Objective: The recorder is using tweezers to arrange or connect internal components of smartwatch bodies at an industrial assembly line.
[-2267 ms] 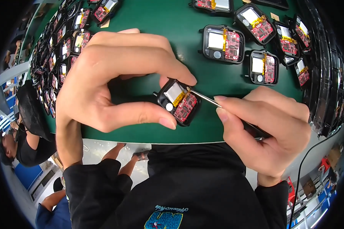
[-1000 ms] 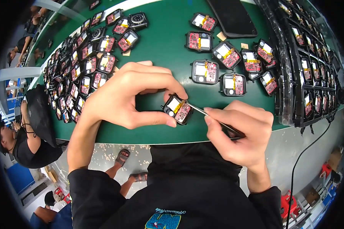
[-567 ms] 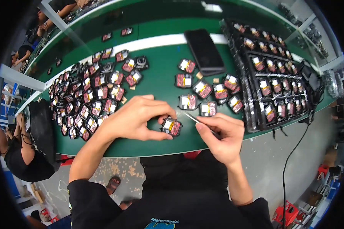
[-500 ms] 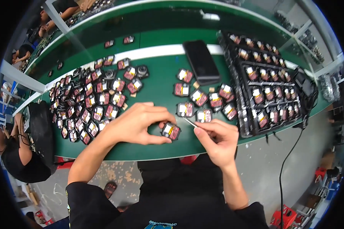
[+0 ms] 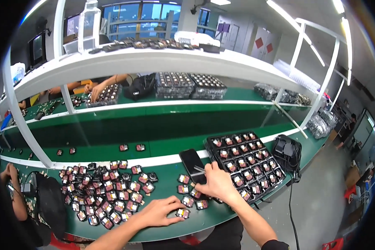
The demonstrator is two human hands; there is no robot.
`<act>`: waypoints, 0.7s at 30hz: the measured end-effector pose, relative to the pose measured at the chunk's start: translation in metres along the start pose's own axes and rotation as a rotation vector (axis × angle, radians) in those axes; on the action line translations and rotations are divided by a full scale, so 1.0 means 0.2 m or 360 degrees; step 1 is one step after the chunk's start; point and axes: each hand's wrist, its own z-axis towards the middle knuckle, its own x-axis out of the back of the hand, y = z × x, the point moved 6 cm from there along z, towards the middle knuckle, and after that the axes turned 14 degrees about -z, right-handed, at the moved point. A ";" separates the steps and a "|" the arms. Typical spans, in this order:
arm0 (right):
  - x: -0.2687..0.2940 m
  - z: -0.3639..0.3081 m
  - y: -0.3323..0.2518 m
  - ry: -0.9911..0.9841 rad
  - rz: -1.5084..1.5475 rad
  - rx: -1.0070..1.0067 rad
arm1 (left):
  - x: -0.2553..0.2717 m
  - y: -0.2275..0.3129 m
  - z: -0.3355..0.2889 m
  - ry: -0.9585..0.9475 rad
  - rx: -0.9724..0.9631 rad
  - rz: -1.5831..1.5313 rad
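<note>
My left hand (image 5: 157, 212) rests low on the green bench, its thumb and fingers closed round the sides of a small black-cased electronic module (image 5: 182, 213) with a white, pink and yellow face. Farther forward and to the right, my right hand (image 5: 216, 182) holds metal tweezers (image 5: 199, 169), which point left across a black phone (image 5: 192, 164). The fingertips of that hand reach down to another module (image 5: 195, 194) in a small group; whether they grip it is hard to tell. Close by lie more loose modules, such as this one (image 5: 201, 204).
Many modules (image 5: 108, 196) crowd the bench on the left. A black compartment tray (image 5: 241, 160) filled with modules stands at right, beside a black cabled device (image 5: 286, 150). A white shelf (image 5: 162, 58) spans above. Another person's hand (image 5: 96, 92) works across the bench.
The view has tilted upward. My right hand has moved away from the module in my left hand, over to the group by the phone, and its tweezers have lifted off the modules.
</note>
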 end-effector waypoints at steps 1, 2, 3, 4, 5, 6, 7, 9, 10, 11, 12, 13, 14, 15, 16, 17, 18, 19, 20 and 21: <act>-0.05 0.02 0.01 -0.0086 -0.0069 -0.0019 | -0.01 0.00 0.01 -0.0016 0.0017 -0.0024; -0.10 0.03 0.02 -0.0177 -0.0134 -0.0038 | -0.01 0.00 0.01 -0.0042 0.0038 -0.0019; -0.12 0.06 0.00 -0.0218 -0.0205 -0.0054 | -0.01 -0.02 0.01 -0.0050 0.0047 -0.0039; -0.13 0.08 0.00 -0.0244 -0.0218 -0.0072 | -0.02 -0.04 0.00 -0.0058 0.0062 -0.0060; -0.13 0.10 -0.01 -0.0250 -0.0217 -0.0094 | -0.02 -0.04 0.00 -0.0079 0.0096 -0.0068; -0.13 0.11 -0.01 -0.0258 -0.0214 -0.0124 | -0.01 -0.04 0.00 -0.0059 0.0094 -0.0060; -0.15 0.13 -0.01 -0.0226 -0.0225 -0.0144 | -0.01 -0.04 0.00 -0.0053 0.0067 -0.0060; -0.18 0.16 0.02 -0.0313 -0.0198 -0.0191 | -0.01 -0.04 0.01 -0.0078 0.0057 -0.0078; -0.19 0.18 0.02 -0.0247 -0.0230 -0.0209 | -0.01 -0.05 0.01 -0.0105 0.0058 -0.0052; -0.20 0.20 0.02 -0.0193 -0.0249 -0.0212 | -0.02 -0.06 0.01 -0.0094 0.0055 -0.0053; -0.20 0.23 0.01 -0.0140 -0.0266 -0.0217 | -0.02 -0.06 0.01 -0.0086 0.0052 -0.0053; -0.23 0.27 0.01 -0.0085 -0.0283 -0.0207 | -0.01 -0.06 0.01 -0.0075 0.0065 -0.0014; -0.25 0.30 0.03 -0.0072 -0.0261 -0.0214 | -0.01 -0.06 0.01 -0.0067 0.0054 -0.0049; -0.24 0.33 0.03 -0.0105 -0.0233 -0.0207 | -0.01 -0.06 0.02 -0.0067 0.0070 -0.0058; -0.23 0.36 0.03 -0.0133 -0.0203 -0.0198 | -0.01 -0.06 0.02 -0.0066 0.0086 -0.0062; -0.21 0.38 0.03 -0.0143 -0.0196 -0.0213 | -0.01 -0.05 0.03 -0.0055 0.0070 -0.0055; -0.20 0.38 0.04 -0.0152 -0.0185 -0.0229 | -0.01 -0.05 0.03 -0.0051 0.0082 -0.0068; -0.19 0.40 0.04 -0.0124 -0.0176 -0.0246 | -0.01 -0.05 0.03 -0.0052 0.0091 -0.0063; -0.17 0.39 0.07 -0.0136 -0.0096 -0.0259 | -0.01 -0.05 0.04 -0.0054 0.0096 -0.0058; -0.14 0.40 0.08 -0.0158 0.0017 -0.0282 | -0.01 -0.05 0.04 -0.0052 0.0108 -0.0066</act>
